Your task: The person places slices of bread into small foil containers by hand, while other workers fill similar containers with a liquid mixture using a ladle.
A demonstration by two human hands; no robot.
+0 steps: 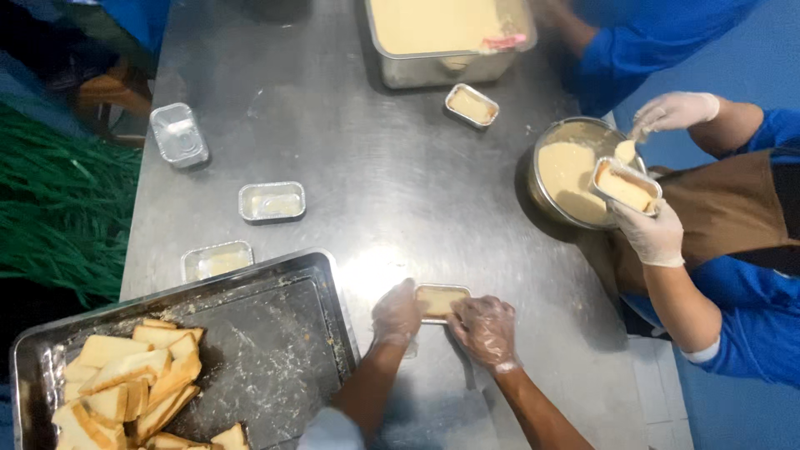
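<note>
A small foil tray (440, 300) with a pale bread slice inside sits on the steel table (375, 167) just in front of me. My left hand (395, 315), in a clear plastic glove, touches its left end. My right hand (485, 330), gloved the same way, presses on its right end. Both hands rest on the tray from either side. To my left lies a large dark baking tray (275, 333) with several bread slices (133, 383) piled in its near corner.
Three foil trays (272, 202) (217, 259) (178, 134) stand on the table's left side. A big steel pan of cream (450, 37) and a filled foil tray (472, 105) lie at the far end. A co-worker's gloved hands (654, 233) hold a foil tray over a round bowl (575, 171) of cream.
</note>
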